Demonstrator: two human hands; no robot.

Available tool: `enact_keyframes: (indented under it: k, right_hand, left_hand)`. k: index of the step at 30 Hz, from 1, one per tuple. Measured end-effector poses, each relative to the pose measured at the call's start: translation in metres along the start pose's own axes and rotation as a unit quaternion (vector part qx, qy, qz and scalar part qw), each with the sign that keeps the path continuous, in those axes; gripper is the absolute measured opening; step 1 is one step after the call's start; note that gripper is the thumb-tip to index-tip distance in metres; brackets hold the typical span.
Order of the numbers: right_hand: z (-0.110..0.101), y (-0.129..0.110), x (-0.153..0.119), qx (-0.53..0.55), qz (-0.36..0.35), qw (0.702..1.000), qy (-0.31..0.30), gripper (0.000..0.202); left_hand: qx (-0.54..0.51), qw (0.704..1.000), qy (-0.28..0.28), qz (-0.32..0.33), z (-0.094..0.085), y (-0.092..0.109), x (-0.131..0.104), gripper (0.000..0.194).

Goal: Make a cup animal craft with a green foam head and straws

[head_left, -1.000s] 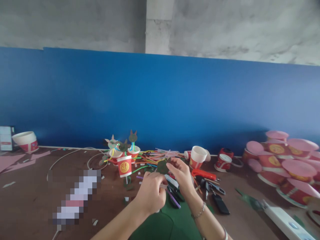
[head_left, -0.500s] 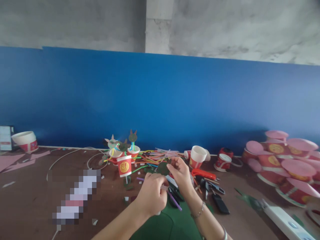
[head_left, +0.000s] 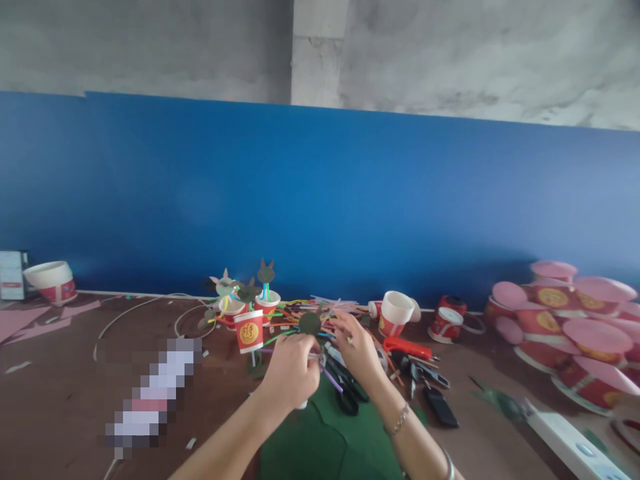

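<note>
My left hand is closed in a fist around a purple straw, whose end pokes out at the lower right. Just above its knuckles stands a dark green round paper cutout with a small pointed tip on top. Something white shows beneath the fist, too covered to name. My right hand is beside the cutout, apart from it, with fingers bent and a gap towards the thumb. Below both hands lie black-handled scissors on dark green paper sheets.
Colourful straws are heaped along the wall. A red-and-white paper cup stands left, before cups holding animal-head cutouts. On the right are a red-handled tool, a black key fob, a white glue gun and pink-topped cups.
My left hand has shifted left with the straw and cutout. My right hand has come off the cutout's edge. More of the scissors shows between the arms.
</note>
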State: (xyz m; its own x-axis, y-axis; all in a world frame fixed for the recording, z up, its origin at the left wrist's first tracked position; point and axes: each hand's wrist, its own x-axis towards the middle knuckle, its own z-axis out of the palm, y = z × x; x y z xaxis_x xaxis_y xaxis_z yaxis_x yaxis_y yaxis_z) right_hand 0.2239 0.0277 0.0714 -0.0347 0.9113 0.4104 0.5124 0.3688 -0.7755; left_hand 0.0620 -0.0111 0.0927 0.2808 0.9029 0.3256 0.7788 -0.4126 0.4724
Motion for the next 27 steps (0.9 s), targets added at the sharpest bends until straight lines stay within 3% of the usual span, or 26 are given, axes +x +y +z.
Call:
enact_keyframes:
  k: [4,8,12,18,22,27]
  right_hand:
    - [0.000,0.004,-0.003,-0.179,-0.010,0.982,-0.056,0.024]
    - [0.003,0.004,-0.009,-0.275,-0.013,0.953,-0.127,0.017]
    - [0.011,-0.006,-0.015,-0.282,-0.037,0.945,-0.162,0.019]
    - [0.035,-0.019,-0.031,-0.269,-0.044,0.919,-0.283,0.021]
    - [0.050,-0.015,-0.042,-0.318,-0.023,0.902,-0.291,0.023]
    - [0.056,-0.011,-0.044,-0.278,-0.014,0.921,-0.271,0.023]
  left_hand:
    - [0.081,0.994,-0.031,-0.068,-0.007,-0.011,0.007,0.023]
    - [0.134,0.980,-0.082,-0.122,-0.012,-0.022,0.011,0.023]
    - [0.171,0.973,-0.083,-0.129,-0.010,-0.030,0.011,0.027]
    - [0.184,0.972,-0.067,-0.133,-0.007,-0.037,0.012,0.031]
    - [0.184,0.971,-0.069,-0.134,-0.006,-0.039,0.012,0.028]
    - [0.181,0.976,-0.041,-0.111,-0.003,-0.041,0.012,0.026]
